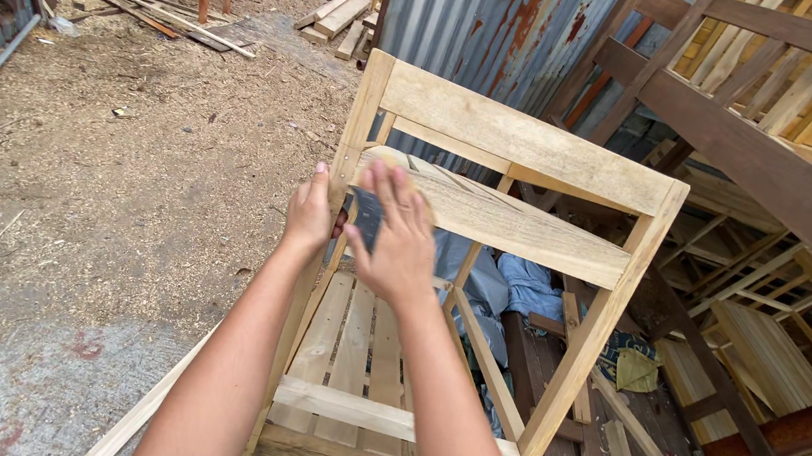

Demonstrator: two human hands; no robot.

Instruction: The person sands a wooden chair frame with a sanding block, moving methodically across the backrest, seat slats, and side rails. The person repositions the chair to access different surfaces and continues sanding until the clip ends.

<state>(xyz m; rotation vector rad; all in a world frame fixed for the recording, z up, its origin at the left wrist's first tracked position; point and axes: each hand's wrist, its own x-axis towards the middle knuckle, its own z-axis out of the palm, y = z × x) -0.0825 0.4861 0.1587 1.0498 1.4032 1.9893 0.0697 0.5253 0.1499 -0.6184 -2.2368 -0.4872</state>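
Observation:
An unfinished pale wooden chair frame (525, 150) stands tilted in front of me, its backrest rails at the top and its slatted seat lower down. My left hand (310, 213) grips the chair's left upright post. My right hand (397, 237) lies flat against the lower backrest rail (517, 225), fingers spread, pressing a sheet of sandpaper (367, 216) with a dark face and tan back onto the wood.
Sawdust-covered ground (132, 159) spreads to the left, with planks (171, 22) and furniture frames at the back. A rusty corrugated metal wall (488, 25) stands behind the chair. Stacked wooden frames (789, 127) crowd the right. Blue cloth (521, 285) lies beneath.

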